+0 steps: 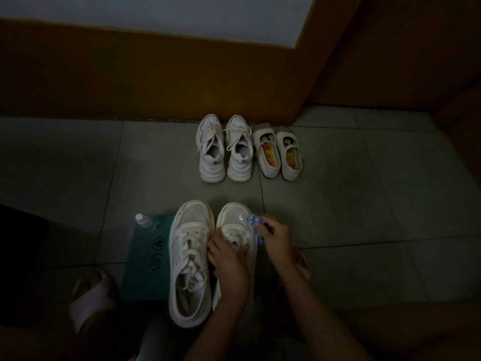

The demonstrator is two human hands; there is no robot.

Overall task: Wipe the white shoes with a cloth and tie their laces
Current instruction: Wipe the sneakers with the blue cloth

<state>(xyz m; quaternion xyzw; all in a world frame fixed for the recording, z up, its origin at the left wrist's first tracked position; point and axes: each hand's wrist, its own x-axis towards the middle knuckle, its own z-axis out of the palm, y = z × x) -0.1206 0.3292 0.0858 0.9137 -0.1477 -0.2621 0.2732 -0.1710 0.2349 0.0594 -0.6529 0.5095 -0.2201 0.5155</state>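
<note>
A clear plastic bottle [142, 220] with a white cap stands at the 10 o'clock corner of a flat teal card sleeve [145, 259] printed in dark letters, on the grey tiled floor [364, 204]. Two chunky white lace-up trainers lie side by side, long axes running 6 to 12 o'clock, toes at 12. The left-lying trainer [190, 261] is untouched. The left hand [229, 259] curls its fingers over the laced midfoot of the right-lying trainer [234, 217], steadying it. At that shoe's 2 o'clock flank, the right hand [276, 241] holds a blue-and-white patterned cloth [256, 225] bunched in closed fingers against the toe's side. The wipe probably runs back along that flank toward 6 o'clock, and the right hand is the nearer one.
</note>
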